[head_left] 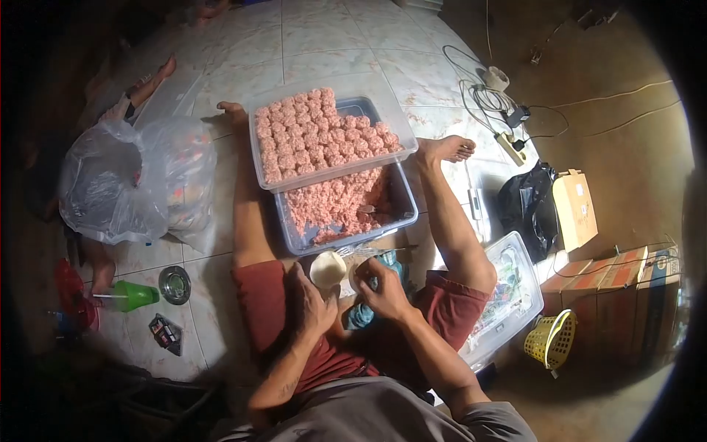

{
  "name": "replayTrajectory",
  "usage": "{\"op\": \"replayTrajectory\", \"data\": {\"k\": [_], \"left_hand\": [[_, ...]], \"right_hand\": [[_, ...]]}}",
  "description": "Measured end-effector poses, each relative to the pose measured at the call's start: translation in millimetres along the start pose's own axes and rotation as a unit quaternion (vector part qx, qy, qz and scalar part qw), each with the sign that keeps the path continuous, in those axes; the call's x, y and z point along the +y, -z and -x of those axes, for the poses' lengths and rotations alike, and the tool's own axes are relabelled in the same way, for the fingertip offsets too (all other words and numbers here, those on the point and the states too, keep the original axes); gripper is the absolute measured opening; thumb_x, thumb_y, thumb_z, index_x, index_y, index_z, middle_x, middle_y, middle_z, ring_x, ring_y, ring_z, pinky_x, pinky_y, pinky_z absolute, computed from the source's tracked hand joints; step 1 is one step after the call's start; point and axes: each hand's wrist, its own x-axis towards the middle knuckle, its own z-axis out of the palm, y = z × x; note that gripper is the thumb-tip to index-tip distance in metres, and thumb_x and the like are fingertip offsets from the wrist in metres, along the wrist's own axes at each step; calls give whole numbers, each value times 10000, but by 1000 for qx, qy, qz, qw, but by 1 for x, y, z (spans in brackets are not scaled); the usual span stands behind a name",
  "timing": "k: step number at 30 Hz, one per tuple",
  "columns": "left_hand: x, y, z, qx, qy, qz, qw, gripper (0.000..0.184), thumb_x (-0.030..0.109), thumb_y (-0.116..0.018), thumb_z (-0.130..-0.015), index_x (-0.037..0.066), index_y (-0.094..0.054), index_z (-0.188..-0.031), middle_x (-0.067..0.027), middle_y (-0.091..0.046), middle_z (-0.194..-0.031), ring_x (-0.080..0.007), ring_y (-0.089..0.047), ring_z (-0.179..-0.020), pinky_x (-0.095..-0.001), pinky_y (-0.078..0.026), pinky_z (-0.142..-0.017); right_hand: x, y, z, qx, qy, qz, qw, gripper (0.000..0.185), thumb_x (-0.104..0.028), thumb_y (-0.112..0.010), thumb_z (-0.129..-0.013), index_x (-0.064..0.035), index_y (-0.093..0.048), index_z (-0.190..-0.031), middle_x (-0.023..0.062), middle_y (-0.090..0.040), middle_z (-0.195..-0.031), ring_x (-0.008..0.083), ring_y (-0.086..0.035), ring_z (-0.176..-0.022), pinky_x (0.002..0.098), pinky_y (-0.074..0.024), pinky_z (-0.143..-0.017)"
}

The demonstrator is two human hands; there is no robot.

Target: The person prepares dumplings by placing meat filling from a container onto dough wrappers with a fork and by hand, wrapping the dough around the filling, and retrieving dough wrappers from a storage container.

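Observation:
My left hand (315,303) is closed on a round pale disc (328,270) that looks like a dough wrapper. Close beside it, my right hand (384,292) is pinched, and a small pale edge shows at its fingertips; I cannot make out what it is. Blue-green cloth (359,317) lies under and behind the right hand. Just ahead, a bluish plastic tub (409,214) contains loose pink mince (331,203), with a utensil partly showing. Across the tub's top rests a clear plastic tray (266,179) bearing rows of pink mince balls (309,136).
To the left are a clear plastic bag (110,191), a green cup (138,294), a glass ashtray (174,284) and another person's limbs. On the right stand a lidded clear bin (515,295), a yellow basket (551,340), cardboard boxes (618,276), a black bag (529,202) and tangled cables (482,96).

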Motion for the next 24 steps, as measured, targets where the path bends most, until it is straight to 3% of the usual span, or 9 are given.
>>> {"op": "replayTrajectory", "data": {"k": [4,6,9,12,15,19,20,22,24], "left_hand": [[26,36,8,-98,-35,235,966,879,336,-749,-923,-36,-258,-1551,-270,-452,-1466,-386,-501,-1336,-458,-431,-1097],[27,23,7,-129,80,459,875,621,365,-729,-954,-16,-489,-1381,-121,-589,-1310,-187,-585,-1143,-351,-485,-1001],[4,10,-13,-145,71,491,856,220,198,-713,-961,3,-677,-1056,-24,-700,-973,-108,-639,-923,-274,-513,-864],[-1,4,-18,-224,84,508,827,217,189,-702,-958,5,-679,-1072,-23,-704,-999,-86,-629,-934,-263,-510,-844],[-25,-31,-6,-184,42,415,890,202,145,-695,-942,-17,-674,-1060,-90,-713,-997,-179,-664,-926,-316,-522,-846],[-39,-38,6,-127,21,251,959,287,100,-688,-924,-31,-611,-1167,-190,-656,-1136,-320,-659,-1011,-392,-523,-912],[-32,-25,4,-184,63,260,946,372,86,-682,-929,-28,-570,-1265,-219,-608,-1259,-352,-650,-1087,-404,-527,-951],[-70,-73,26,-42,-24,269,962,442,133,-692,-949,-19,-511,-1323,-242,-598,-1273,-361,-661,-1060,-416,-541,-924],[-87,-92,25,-65,21,310,948,437,170,-699,-963,-13,-514,-1313,-244,-667,-1139,-361,-692,-981,-425,-557,-865]], "right_hand": [[-39,24,-4,-189,43,-43,980,146,-60,-661,-919,-2,-631,-1049,182,-688,-920,336,-683,-853,401,-526,-776],[-54,33,-16,-260,85,2,962,169,-35,-659,-938,25,-659,-1097,167,-709,-937,239,-697,-897,365,-535,-805],[-53,49,-55,-140,92,163,972,185,-98,-671,-919,-10,-682,-1081,176,-729,-956,327,-714,-912,419,-546,-804],[-27,77,-126,-29,188,428,884,202,-262,-624,-947,-93,-713,-1014,154,-748,-974,327,-725,-925,454,-533,-823],[-3,75,-176,-207,-7,617,759,264,-362,-565,-973,-173,-731,-1052,135,-749,-967,288,-726,-963,471,-505,-876],[-25,59,-181,-289,-23,610,737,291,-375,-543,-987,-173,-747,-1037,106,-748,-958,268,-709,-1042,479,-470,-943],[6,60,-183,-256,97,601,751,271,-361,-572,-961,-165,-754,-1002,98,-745,-949,249,-700,-1057,463,-455,-964],[24,68,-189,-223,212,583,752,252,-348,-601,-934,-157,-760,-967,90,-742,-941,231,-691,-1072,447,-440,-986],[6,77,-200,-162,228,666,691,213,-318,-639,-863,-137,-750,-874,62,-715,-864,209,-679,-980,418,-436,-970]]}}
